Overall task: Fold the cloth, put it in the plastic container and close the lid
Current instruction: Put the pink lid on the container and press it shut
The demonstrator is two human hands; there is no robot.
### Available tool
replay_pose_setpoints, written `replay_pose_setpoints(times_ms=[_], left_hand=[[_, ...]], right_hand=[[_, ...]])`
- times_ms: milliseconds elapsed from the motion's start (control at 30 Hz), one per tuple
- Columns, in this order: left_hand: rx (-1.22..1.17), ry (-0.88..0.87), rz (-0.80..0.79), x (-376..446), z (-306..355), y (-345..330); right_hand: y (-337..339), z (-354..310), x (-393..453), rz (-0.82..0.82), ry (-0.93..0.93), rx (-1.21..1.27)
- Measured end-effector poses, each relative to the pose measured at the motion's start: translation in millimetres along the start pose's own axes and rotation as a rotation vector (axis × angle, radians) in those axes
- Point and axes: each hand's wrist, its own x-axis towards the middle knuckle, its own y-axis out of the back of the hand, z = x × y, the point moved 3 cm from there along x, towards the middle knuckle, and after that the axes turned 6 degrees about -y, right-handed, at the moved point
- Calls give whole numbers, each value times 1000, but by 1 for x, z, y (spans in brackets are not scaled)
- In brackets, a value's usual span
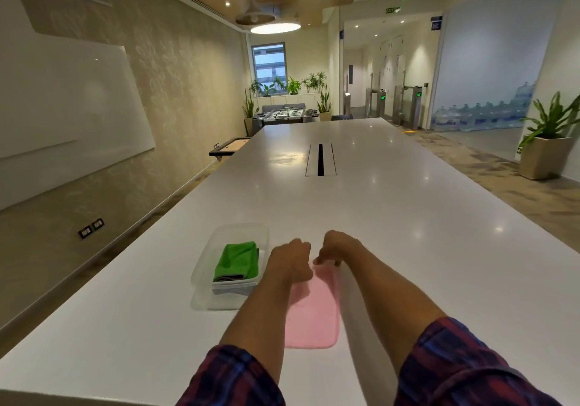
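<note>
A pink cloth lies flat on the white table, long side running away from me. My left hand pinches its far left corner and my right hand pinches its far right corner. To the left stands a clear plastic container, open at the top, with a folded green cloth on darker folded cloths inside. A clear lid seems to lie under the container.
The long table runs far ahead, with a cable slot in its middle. Its left edge is close to the container. A potted plant stands on the floor at right; a whiteboard hangs on the left wall.
</note>
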Motion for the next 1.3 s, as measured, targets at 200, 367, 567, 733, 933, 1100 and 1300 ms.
replay_pose_setpoints(times_ms=[200,367,567,733,933,1100,1300], left_hand=[[2,65,-65,2,0,-25],[-33,89,-94,7,5,-23],[-80,110,16,15,3,-7],[-207,159,236,20,-5,19],[-589,291,558,21,-13,55],[-908,552,767,13,-27,75],[-1232,813,860,-10,-61,75]], right_hand=[[-6,26,-3,-37,1,76],[-5,19,-11,35,9,109],[20,14,-13,179,8,313],[49,9,-24,591,61,423],[73,-9,-40,876,246,608],[68,-31,-52,933,530,465],[47,-55,-62,831,759,416]])
